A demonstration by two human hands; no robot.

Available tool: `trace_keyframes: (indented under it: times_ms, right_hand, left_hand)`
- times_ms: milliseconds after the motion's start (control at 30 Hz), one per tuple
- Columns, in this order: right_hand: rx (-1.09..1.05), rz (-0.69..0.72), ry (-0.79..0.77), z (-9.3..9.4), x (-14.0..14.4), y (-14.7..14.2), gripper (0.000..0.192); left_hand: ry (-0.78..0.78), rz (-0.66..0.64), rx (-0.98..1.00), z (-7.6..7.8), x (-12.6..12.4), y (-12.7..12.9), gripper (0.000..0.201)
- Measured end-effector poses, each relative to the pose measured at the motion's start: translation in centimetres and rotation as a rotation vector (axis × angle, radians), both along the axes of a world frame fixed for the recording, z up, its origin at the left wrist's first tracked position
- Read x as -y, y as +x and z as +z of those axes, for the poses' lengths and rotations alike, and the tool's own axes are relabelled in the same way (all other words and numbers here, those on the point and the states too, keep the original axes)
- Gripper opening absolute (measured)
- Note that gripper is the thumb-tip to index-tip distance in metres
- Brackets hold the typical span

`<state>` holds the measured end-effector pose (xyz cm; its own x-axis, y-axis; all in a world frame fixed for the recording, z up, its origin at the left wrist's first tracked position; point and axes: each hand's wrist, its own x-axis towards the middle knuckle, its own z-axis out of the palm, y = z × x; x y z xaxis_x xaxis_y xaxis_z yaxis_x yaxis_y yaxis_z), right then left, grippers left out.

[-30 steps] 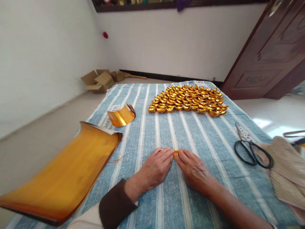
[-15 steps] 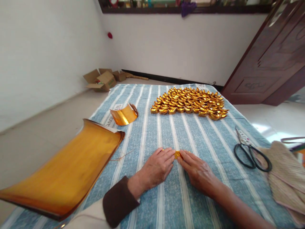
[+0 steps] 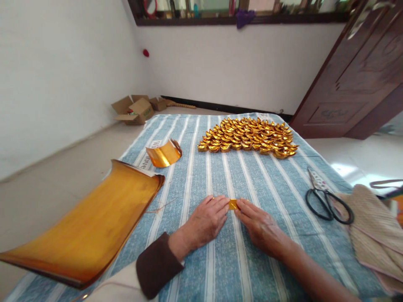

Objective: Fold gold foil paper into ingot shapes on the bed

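A narrow folded strip of gold foil paper [image 3: 232,204] lies on the striped tablecloth, mostly covered by my fingers. My left hand [image 3: 208,219], below a dark brown cuff, presses its fingers together over the strip's left part. On the right part, the closed fingers of my right hand [image 3: 260,225] hold it down. Only a short shiny piece shows between the two hands. Beyond them sit many folded gold paper ingots [image 3: 247,136], packed in rows. A large stack of gold foil sheets [image 3: 94,222] lies to the left, curling at its ends. Smaller curved gold sheets [image 3: 165,154] rest behind it.
Black-handled scissors [image 3: 329,204] lie on the right, beside a beige folded cloth [image 3: 374,235]. The blue and white tablecloth [image 3: 195,268] covers the table. Open cardboard boxes [image 3: 135,110] stand on the floor at the back left, and a brown door [image 3: 340,84] at the right.
The view has tilted up slightly. Both hands stay almost in place on the strip, and the piece between them now looks flatter and a little wider.
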<state>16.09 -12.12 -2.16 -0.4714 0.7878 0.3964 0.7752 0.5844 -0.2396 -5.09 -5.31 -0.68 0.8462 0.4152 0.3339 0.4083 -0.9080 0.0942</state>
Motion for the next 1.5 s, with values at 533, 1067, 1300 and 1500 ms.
trace_keyframes:
  times_ms: [533, 1067, 1300, 1500]
  right_hand:
    - [-0.042, -0.185, 0.004, 0.2, -0.4, -1.7, 0.021]
    - [0.086, -0.350, 0.016, 0.1, -0.7, -4.0, 0.022]
    - [0.059, -0.324, 0.005, 0.0, -0.4, -3.5, 0.022]
    - [0.062, -0.194, -0.012, -0.5, 0.3, -2.3, 0.043]
  left_hand:
    - [-0.001, -0.014, -0.024, 0.3, 0.1, 0.2, 0.031]
    - [-0.024, 0.002, 0.016, -0.4, 0.2, 0.2, 0.032]
    - [-0.032, 0.004, 0.027, -0.5, 0.2, 0.1, 0.030]
    - [-0.022, 0.012, 0.023, -0.7, 0.2, 0.1, 0.032]
